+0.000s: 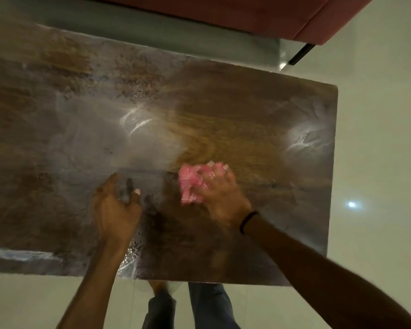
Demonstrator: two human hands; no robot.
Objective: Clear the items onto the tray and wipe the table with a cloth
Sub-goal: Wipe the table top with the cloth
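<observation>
- Head view, looking straight down on the desk [247, 110], a glossy brown-and-grey marbled top with its right edge and both right corners in sight; the left end runs out of the picture.
- Right hand [220, 195] is on the pink cloth [192, 184], fingers [226, 173] curled over it and bunching it up, pressing it flat to the desk.
- That cloth sits closer to the near edge than the far one, well in from the right edge, and it's blurred with motion.
- Black band [247, 222] round the right wrist, forearm reaching in from the near right corner.
- Left hand [115, 210] is just beside the cloth hand, a bit nearer the near edge, palm down, fingers loose and spread, holding nothing.
- I can't tell if those left fingertips touch the surface or hang just above it; a dark reflection shows right under them.
- Two bright patches of glare on the top, one toward the middle, one near the right edge.
- Past the far edge, a reddish sofa [223, 13] with a dark leg.
- Pale shiny floor [377, 138] all round, and the person's dark trousers [209, 305] below the near edge.
</observation>
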